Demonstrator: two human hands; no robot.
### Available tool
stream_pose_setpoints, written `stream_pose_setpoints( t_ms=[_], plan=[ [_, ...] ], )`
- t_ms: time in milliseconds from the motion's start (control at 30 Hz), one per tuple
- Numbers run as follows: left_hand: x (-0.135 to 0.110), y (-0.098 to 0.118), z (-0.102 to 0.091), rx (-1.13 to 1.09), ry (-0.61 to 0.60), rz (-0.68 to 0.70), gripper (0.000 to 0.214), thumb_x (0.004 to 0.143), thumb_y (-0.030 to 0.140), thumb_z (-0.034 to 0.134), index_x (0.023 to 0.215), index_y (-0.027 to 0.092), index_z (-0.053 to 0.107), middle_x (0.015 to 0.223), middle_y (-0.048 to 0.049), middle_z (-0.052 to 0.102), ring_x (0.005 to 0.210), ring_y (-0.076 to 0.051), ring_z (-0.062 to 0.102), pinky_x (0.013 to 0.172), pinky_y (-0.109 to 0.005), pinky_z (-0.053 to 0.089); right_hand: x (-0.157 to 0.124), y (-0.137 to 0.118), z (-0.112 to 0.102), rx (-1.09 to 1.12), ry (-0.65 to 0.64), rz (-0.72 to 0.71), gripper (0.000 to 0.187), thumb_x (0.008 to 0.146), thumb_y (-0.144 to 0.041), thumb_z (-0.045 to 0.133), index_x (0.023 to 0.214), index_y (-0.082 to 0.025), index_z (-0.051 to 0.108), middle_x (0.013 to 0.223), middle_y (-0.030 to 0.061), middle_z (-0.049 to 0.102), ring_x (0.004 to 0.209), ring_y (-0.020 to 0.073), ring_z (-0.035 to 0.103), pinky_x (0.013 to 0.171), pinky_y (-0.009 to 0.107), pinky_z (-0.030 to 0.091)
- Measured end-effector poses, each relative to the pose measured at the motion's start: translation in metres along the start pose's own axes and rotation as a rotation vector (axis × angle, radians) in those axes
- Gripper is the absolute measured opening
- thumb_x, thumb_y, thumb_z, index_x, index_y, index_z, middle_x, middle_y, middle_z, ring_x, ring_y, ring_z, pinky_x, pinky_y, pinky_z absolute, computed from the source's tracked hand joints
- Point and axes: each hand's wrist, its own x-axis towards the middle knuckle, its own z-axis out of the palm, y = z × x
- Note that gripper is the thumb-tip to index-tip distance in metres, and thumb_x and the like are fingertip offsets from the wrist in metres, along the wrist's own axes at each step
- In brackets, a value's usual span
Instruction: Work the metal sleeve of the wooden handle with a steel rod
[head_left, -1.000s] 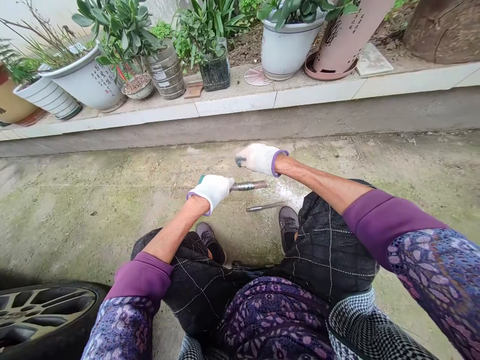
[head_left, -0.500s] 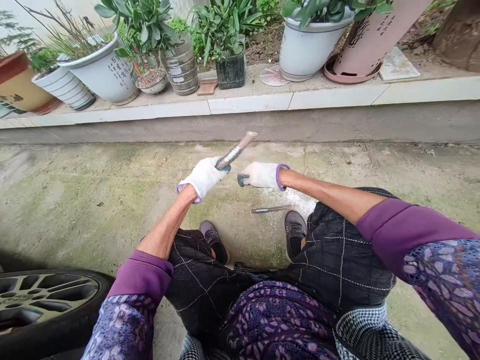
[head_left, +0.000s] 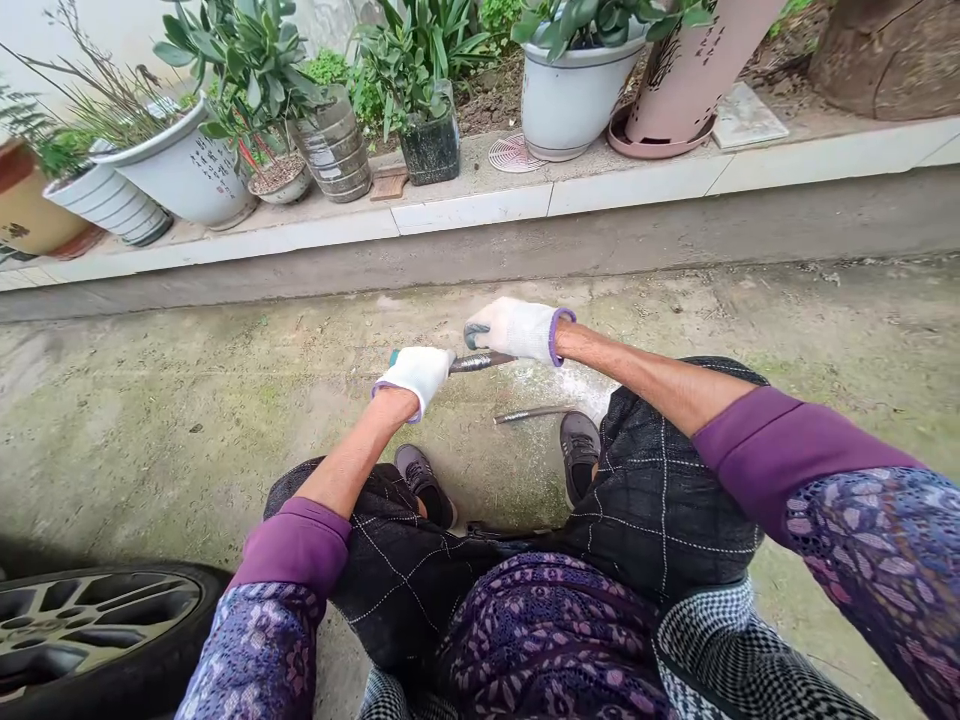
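Outdoors at mid-frame, the first rod [head_left: 474, 363] of two is clamped in the gloved left hand [head_left: 415, 377], jutting toward the right hand [head_left: 516, 328], whose curled fingers leave its grip unclear. The second rod [head_left: 529, 413] lies lower, on the ground [head_left: 225, 420], near two shoes [head_left: 579, 436].

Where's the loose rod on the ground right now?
In the head view, the loose rod lies just right of centre, below the right hand, its right end by the right shoe's toe.

1 head-worn camera looks forward and down (the floral top [head_left: 555, 640] nearest).
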Motion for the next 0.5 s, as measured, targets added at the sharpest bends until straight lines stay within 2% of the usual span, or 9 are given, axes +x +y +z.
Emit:
stream_pose_setpoints(
  t_ms=[133,267,333,433,500],
  plan=[
    [-0.006,-0.003,-0.009,0.024,-0.007,0.073,0.035,0.093,0.022,0.045,0.121,0.022,0.066,0.093,-0.0133,0.073,0.088,-0.028,0.072,0.076,-0.036,0.052,0.012,0.023,-0.005,0.029,0.032,0.004,0.028,0.088,-0.028,0.053,0.099,-0.018,0.077,0.089,0.0054,0.075,0.072,0.0142,0.058,0.067,0.025,0.04],
    [-0.018,-0.015,-0.02,-0.029,0.027,0.092,0.033,0.091,0.023,0.046,0.116,0.024,0.068,0.085,-0.0086,0.072,0.079,-0.023,0.07,0.071,-0.03,0.049,0.02,0.03,-0.006,0.066,0.008,-0.012,0.027,0.087,-0.028,0.053,0.097,-0.02,0.077,0.087,0.0024,0.073,0.071,0.0135,0.057,0.064,0.024,0.04],
    [-0.023,-0.018,-0.022,-0.141,0.062,0.113,0.03,0.09,0.03,0.049,0.109,0.023,0.07,0.08,-0.0057,0.071,0.074,-0.021,0.067,0.068,-0.028,0.047,0.022,0.028,-0.004,0.077,-0.019,-0.002,0.027,0.086,-0.027,0.052,0.096,-0.02,0.076,0.085,0.0018,0.072,0.069,0.0131,0.057,0.061,0.023,0.039],
    [-0.027,-0.019,-0.021,-0.442,0.165,0.141,0.03,0.085,0.038,0.055,0.101,0.019,0.072,0.074,-0.001,0.067,0.066,-0.016,0.06,0.065,-0.025,0.046,0.022,0.021,0.004,0.065,-0.08,-0.004,0.029,0.087,-0.021,0.05,0.1,-0.017,0.075,0.084,0.0035,0.071,0.064,0.0123,0.055,0.057,0.024,0.036],
    [-0.029,-0.02,-0.021,-0.662,0.222,0.096,0.032,0.082,0.039,0.058,0.099,0.015,0.072,0.067,0.0015,0.062,0.06,-0.012,0.054,0.06,-0.022,0.045,0.022,0.013,0.011,0.033,-0.098,-0.009,0.03,0.089,-0.02,0.047,0.102,-0.014,0.074,0.082,0.006,0.071,0.061,0.0126,0.053,0.054,0.025,0.034]
  ],
)
